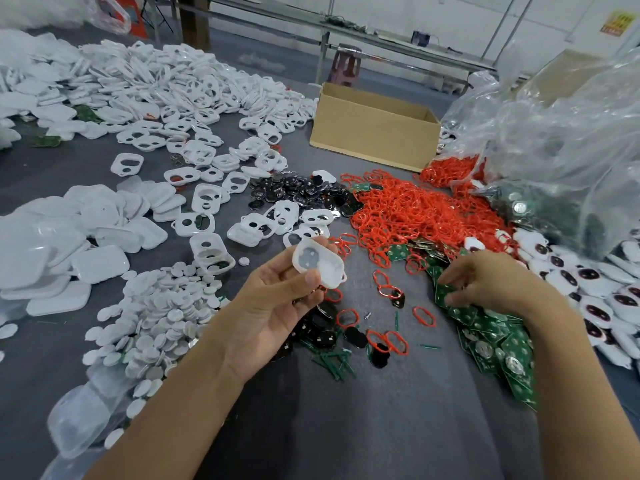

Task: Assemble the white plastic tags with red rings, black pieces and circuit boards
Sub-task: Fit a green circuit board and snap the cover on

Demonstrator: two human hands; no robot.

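Evidently the board step is in hand: above the grey table (381,427) the right hand (485,282) rests in the heap of green circuit boards (491,341) and pinches one; the left hand (273,299) grips a white tag (318,263), hollow side up, over black pieces (323,322). Next, I judge, that board must come free of its neighbours and seat in the tag; the plastic bag (561,133), cardboard box (374,133) and red rings (408,209) crowd near, and stray rings lie between the hands.
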